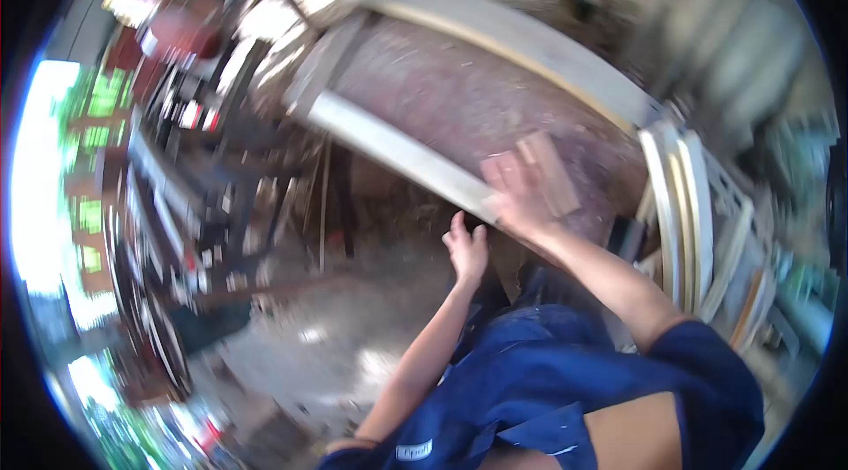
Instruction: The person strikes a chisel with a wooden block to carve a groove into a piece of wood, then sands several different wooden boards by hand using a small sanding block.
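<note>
My right hand (519,196) lies with its fingers stretched out over the near edge of a reddish-brown bench top (424,90), at the end of a pale wooden strip (397,152). Just beside those fingers is a short wooden block (548,171) on the bench. My left hand (466,249) is lower, in front of the strip, with its fingers apart and nothing in them. Motion blurs both hands somewhat.
A long pale board (521,41) runs along the bench's far side. Several curved wooden pieces (676,214) stand at its right end. Blurred metal and wooden items (168,196) crowd the left, above a grey floor (318,355). Corrugated sheeting (733,37) rises at the upper right.
</note>
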### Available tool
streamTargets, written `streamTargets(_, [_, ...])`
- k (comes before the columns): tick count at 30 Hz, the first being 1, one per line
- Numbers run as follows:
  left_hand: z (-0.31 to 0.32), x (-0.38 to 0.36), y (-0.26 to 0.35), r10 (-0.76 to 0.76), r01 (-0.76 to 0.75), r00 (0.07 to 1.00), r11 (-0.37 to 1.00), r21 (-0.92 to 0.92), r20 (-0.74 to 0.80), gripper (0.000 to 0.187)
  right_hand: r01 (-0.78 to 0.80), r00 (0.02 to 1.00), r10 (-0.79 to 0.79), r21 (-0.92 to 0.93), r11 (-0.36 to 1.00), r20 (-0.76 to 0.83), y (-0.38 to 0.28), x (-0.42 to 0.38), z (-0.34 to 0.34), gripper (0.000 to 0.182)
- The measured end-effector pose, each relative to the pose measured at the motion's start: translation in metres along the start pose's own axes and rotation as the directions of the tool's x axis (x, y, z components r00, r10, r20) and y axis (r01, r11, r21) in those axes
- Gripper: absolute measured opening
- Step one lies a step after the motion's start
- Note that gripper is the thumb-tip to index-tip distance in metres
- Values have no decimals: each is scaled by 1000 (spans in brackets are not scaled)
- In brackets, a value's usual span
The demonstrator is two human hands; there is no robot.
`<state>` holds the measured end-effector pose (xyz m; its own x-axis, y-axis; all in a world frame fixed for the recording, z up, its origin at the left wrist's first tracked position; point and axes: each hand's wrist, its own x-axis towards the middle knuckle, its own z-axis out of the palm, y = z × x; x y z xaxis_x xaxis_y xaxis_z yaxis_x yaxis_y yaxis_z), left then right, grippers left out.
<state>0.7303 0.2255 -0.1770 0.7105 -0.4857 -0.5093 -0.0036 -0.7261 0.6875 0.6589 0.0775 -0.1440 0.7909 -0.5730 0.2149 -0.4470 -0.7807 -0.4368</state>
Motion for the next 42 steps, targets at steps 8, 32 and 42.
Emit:
streamTargets(8, [-43,49,-23,-212,283,953,874,-395,216,63,-194,969,204,-82,977,139,-25,11,103,82])
streamTargets(32, [159,-4,150,-140,745,571,504,-438,809,41,-571,821,562,-109,814,-101,66,-203,-145,97])
streamTargets(42, [96,23,181,-25,597,709,552,-582,705,39,-254,967,246,-207,945,-65,128,-99,-139,88])
